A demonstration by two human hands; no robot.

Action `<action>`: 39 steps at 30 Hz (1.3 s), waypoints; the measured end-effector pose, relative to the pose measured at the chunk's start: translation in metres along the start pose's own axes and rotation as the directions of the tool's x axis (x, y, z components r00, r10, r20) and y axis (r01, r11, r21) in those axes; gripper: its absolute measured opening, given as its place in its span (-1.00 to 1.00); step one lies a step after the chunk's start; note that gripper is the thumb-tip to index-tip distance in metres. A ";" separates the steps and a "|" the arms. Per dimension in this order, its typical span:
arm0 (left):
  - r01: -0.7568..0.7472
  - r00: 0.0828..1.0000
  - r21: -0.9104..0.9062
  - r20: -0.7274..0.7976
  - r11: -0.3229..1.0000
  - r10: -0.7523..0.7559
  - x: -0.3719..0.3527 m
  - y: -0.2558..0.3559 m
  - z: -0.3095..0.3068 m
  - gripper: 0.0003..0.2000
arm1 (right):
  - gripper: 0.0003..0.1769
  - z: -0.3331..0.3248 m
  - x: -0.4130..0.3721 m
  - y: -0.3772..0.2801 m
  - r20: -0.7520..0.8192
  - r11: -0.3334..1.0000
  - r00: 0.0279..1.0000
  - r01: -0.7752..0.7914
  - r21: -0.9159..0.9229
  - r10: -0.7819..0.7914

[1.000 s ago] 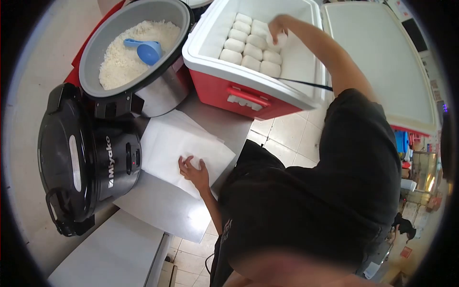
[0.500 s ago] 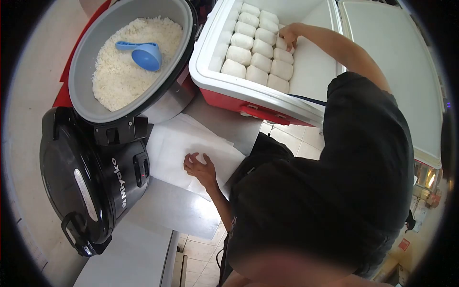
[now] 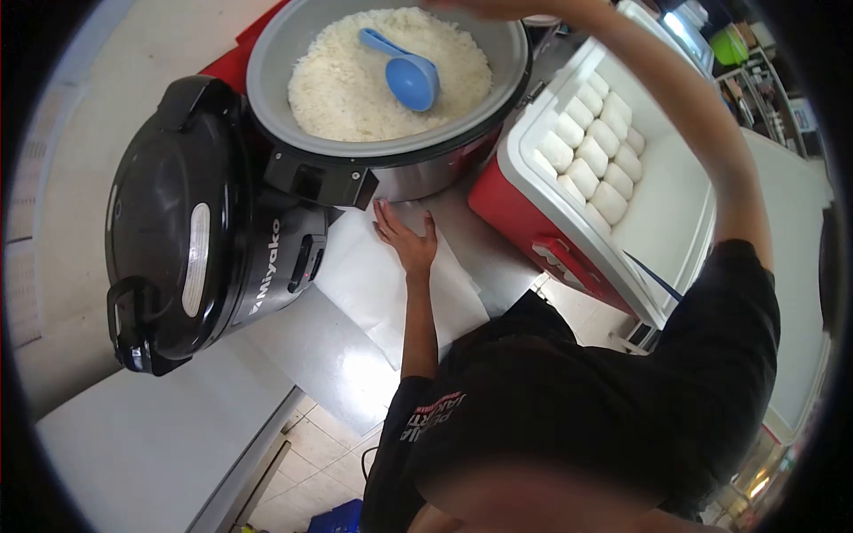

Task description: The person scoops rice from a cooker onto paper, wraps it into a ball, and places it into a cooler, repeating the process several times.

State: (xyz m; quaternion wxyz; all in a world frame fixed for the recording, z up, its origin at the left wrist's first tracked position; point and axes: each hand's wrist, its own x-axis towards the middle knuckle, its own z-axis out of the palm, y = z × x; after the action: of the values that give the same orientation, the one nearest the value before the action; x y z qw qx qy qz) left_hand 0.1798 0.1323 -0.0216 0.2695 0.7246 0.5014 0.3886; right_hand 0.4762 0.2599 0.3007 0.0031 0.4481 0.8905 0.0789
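Note:
My left hand (image 3: 409,242) rests with spread fingers on white paper sheets (image 3: 391,293) lying on a metal table. At the top edge, my right hand (image 3: 484,7) reaches over the far rim of the rice cooker (image 3: 413,173); the frame cuts it off, so its fingers cannot be made out. White cooked rice (image 3: 355,89) fills much of the pot, and a blue scoop (image 3: 411,82) lies on it. To the right stands a red and white cooler box (image 3: 524,200), holding rows of wrapped white bundles (image 3: 597,147).
The cooker's black lid (image 3: 178,213) hangs open on the left, above a white surface (image 3: 169,453). The cooler's white lid (image 3: 786,284) is folded back at right. A blue object (image 3: 338,517) sits on the tiled floor below.
My right hand has left the bundles in the cooler and moved left, over the rice cooker's far side. My left hand's fingers have straightened on the paper. The view has shifted.

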 end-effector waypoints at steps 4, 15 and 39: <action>-0.032 0.999 0.013 -0.003 0.999 0.032 -0.005 -0.019 0.011 -0.14 | -0.72 0.112 0.078 0.023 -0.080 0.891 0.892 0.432 -0.140 -0.445; 0.073 0.996 0.070 0.051 0.995 -0.077 0.000 -0.027 0.019 -0.11 | -0.63 0.047 0.044 0.014 0.464 0.988 0.873 -0.142 -0.060 0.154; 0.118 0.991 0.065 0.058 0.991 -0.122 0.002 -0.033 0.017 -0.29 | -0.55 0.076 0.113 -0.085 0.580 0.438 0.757 -0.650 0.621 0.301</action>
State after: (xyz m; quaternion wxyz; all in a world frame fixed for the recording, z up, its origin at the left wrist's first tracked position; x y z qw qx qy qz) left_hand 0.1776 0.1461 -0.0557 0.2854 0.7126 0.5473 0.3336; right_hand 0.3468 0.3108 0.2205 -0.0446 0.6431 0.6401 -0.4180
